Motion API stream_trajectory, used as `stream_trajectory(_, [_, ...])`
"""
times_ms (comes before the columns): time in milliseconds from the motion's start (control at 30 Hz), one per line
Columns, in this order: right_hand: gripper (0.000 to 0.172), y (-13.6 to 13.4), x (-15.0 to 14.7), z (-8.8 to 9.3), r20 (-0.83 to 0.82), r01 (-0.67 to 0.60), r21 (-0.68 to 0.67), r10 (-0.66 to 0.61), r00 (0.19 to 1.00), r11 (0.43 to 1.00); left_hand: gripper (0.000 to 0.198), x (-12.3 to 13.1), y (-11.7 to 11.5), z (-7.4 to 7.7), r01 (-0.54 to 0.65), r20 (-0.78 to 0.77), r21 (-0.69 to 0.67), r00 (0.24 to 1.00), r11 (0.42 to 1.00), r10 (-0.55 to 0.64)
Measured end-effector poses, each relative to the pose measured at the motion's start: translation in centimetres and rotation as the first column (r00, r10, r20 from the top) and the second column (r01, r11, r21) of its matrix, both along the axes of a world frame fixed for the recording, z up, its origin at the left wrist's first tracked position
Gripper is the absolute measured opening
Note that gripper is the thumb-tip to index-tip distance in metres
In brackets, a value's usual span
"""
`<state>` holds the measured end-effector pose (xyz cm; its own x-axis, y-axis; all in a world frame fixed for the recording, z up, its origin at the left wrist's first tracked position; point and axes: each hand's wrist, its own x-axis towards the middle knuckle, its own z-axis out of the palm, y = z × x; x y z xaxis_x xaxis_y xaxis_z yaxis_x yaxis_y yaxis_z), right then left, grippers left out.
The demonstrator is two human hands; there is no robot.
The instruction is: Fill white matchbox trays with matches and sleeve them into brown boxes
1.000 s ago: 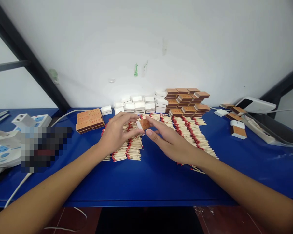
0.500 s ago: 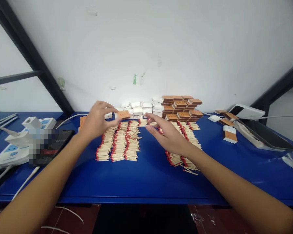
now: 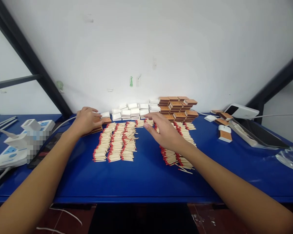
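The brown matchbox (image 3: 106, 121) is at far left, beside the stacked boxes (image 3: 97, 129), pinched (it seems) between your left hand's (image 3: 86, 121) thumb and fingers. Much looks unfinished: match rows (image 3: 115, 146) lie loose, white boxes (image 3: 125, 112) beyond them. Your right hand (image 3: 166, 131) is spread, holding nothing. Half a second ago, the matchbox was farther right.

Pale, scuffed wall (image 3: 146, 48) behind a glossy blue counter (image 3: 146, 178); dark slanting frame bars (image 3: 21, 48) stand at both sides, with reddish-brown tiled floor (image 3: 70, 226) below.
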<state>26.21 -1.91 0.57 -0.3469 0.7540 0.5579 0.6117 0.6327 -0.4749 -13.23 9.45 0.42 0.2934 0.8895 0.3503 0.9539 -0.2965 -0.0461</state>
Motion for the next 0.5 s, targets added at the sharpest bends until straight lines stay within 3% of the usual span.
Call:
stream_trajectory(267, [0.028, -0.1, -0.2, 0.1, -0.003, -0.036, 0.026, 0.037, 0.999, 0.999, 0.058, 2.3, -1.2, 0.0, 0.020, 0.042, 0.039, 0.999, 0.999, -0.022])
stream_trajectory(500, [0.022, 0.0, -0.2, -0.3, 0.013, -0.038, 0.073, 0.037, 0.999, 0.997, 0.055, 2.6, -0.9, 0.6, -0.032, 0.055, 0.017, 0.998, 0.999, 0.031])
